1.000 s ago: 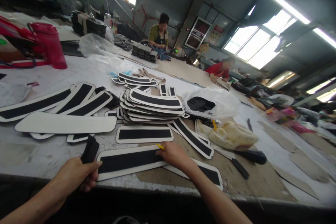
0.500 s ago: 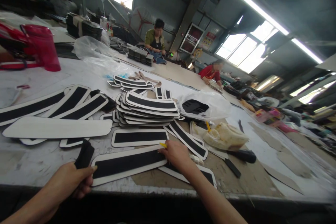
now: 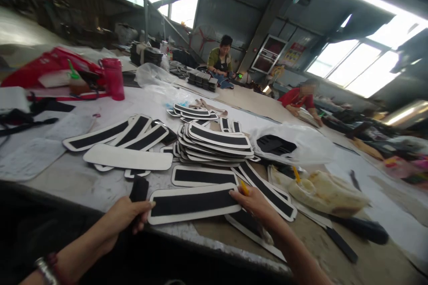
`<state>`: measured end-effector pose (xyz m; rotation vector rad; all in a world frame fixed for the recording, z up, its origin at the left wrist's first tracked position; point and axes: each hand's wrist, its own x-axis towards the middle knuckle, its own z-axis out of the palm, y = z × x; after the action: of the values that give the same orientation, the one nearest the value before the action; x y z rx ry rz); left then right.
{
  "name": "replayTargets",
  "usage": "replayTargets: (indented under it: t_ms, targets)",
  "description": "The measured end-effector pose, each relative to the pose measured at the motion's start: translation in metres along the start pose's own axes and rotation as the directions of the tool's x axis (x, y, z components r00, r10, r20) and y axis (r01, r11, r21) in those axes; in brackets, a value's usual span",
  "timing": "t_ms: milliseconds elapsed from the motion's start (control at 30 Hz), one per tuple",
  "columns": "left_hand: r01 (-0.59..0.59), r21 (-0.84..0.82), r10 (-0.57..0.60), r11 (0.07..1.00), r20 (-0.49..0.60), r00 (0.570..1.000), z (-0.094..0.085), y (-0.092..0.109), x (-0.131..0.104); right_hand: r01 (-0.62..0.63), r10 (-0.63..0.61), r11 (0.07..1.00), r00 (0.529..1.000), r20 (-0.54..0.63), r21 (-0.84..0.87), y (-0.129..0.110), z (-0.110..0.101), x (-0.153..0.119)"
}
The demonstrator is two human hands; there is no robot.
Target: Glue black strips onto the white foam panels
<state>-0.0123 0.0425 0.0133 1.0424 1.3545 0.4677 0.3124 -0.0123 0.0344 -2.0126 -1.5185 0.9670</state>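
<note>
My left hand (image 3: 129, 214) pinches the left end of a white-edged panel (image 3: 195, 202) with a black centre strip. A black piece (image 3: 139, 188) also sits in that hand, rising above the fingers. At the panel's right end, my right hand (image 3: 249, 200) grips the corner, with a small yellow object (image 3: 245, 188) between its fingers. Just behind lies a similar panel (image 3: 204, 175) flat on the table. Farther back stands a stack of curved panels (image 3: 219, 136). A plain white panel (image 3: 129, 157) rests on others to the left.
A stained container with a yellow stick (image 3: 329, 193) and a black-handled tool (image 3: 363, 229) lie at right. A plastic bag (image 3: 301, 144) is behind them. A red bottle (image 3: 113, 79) stands back left. Two people work across the long table (image 3: 130, 98).
The view has swung left, so the table's things appear farther right. The held panel looks raised a little off the table, and both hands keep their hold on it.
</note>
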Motion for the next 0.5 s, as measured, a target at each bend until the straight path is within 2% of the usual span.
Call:
replayTargets:
  t_ms: [133, 233, 333, 433, 500]
  targets:
    - [-0.057, -0.045, 0.058, 0.997, 0.027, 0.998, -0.008, 0.005, -0.015, -0.123, 0.097, 0.923, 0.991, 0.089, 0.366, -0.010, -0.006, -0.013]
    - [-0.080, -0.116, 0.085, 0.990, 0.036, 0.996, -0.012, 0.003, -0.023, -0.176, 0.139, 0.877, 0.984, 0.115, 0.448, -0.018, -0.009, -0.027]
    - [-0.040, -0.208, 0.056, 0.977, 0.075, 0.996, -0.012, 0.000, -0.031, -0.193, 0.140, 0.812, 0.981, 0.137, 0.551, -0.021, -0.009, -0.037]
    - [0.021, -0.357, 0.019, 0.934, 0.110, 0.994, -0.009, 0.000, -0.041, -0.175, 0.101, 0.733, 0.984, 0.149, 0.657, -0.020, -0.008, -0.044]
    - [0.052, -0.450, -0.017, 0.892, 0.082, 0.996, -0.005, 0.000, -0.046, -0.139, 0.061, 0.662, 0.989, 0.133, 0.737, -0.018, -0.005, -0.049]
